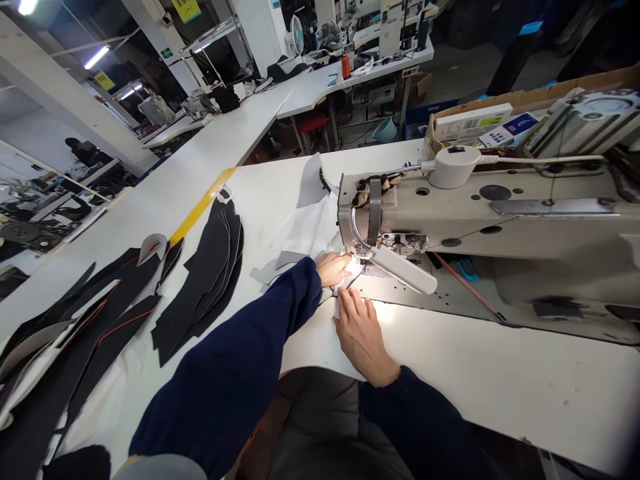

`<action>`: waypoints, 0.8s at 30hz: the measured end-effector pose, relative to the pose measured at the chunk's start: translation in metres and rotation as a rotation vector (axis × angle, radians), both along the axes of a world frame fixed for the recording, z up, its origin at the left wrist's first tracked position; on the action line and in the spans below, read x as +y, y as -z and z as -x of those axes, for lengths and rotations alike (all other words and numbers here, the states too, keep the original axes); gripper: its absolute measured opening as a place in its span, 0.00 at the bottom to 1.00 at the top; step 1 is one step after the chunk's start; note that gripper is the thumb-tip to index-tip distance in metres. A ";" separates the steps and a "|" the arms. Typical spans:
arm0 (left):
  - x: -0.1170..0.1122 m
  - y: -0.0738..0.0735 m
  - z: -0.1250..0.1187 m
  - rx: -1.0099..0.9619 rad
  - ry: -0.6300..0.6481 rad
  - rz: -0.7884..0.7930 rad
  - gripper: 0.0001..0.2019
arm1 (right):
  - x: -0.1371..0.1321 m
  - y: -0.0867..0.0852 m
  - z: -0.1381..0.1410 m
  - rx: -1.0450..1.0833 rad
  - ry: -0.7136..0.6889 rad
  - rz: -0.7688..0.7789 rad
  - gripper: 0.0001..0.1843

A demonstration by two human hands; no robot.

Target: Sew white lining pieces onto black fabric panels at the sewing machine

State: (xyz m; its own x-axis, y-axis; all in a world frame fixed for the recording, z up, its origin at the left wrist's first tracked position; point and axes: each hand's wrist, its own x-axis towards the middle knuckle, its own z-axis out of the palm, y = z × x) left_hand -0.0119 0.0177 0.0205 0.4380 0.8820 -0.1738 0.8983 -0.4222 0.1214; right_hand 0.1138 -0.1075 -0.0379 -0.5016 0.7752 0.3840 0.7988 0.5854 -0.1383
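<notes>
A grey-white fabric piece (349,277) with a dark edge lies under the lit needle area of a sewing machine (400,207). My left hand (332,269) is closed on the fabric's left side, close to the needle; its fingertips are partly hidden. Just in front of it, my right hand (363,335) lies palm down with fingers stretched out, the tips touching the near edge of the fabric. A white lamp (405,269) on a bendy neck slants across the machine bed beside the needle. Behind my left hand, white sheet material (313,227) spreads over the table.
Dark cut pieces (207,267) lie stacked to the left, with a larger pile of black pieces with orange edging (95,320) further left. Yellow tape (203,205) marks the table. Blue snips (467,270) rest under the machine arm. A cardboard box (545,93) stands behind.
</notes>
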 end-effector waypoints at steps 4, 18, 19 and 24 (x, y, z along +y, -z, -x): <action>0.000 0.003 -0.001 -0.017 -0.017 -0.002 0.09 | 0.005 0.004 0.002 -0.052 -0.109 -0.043 0.21; -0.009 0.011 -0.023 -0.166 -0.280 -0.041 0.08 | 0.025 -0.004 -0.031 -0.047 -0.168 -0.106 0.16; -0.008 0.012 -0.025 -0.184 -0.300 -0.044 0.08 | 0.027 -0.005 -0.035 -0.044 -0.174 -0.097 0.16; -0.013 0.019 -0.028 -0.297 -0.359 -0.131 0.08 | 0.034 -0.008 -0.044 -0.057 -0.162 -0.081 0.17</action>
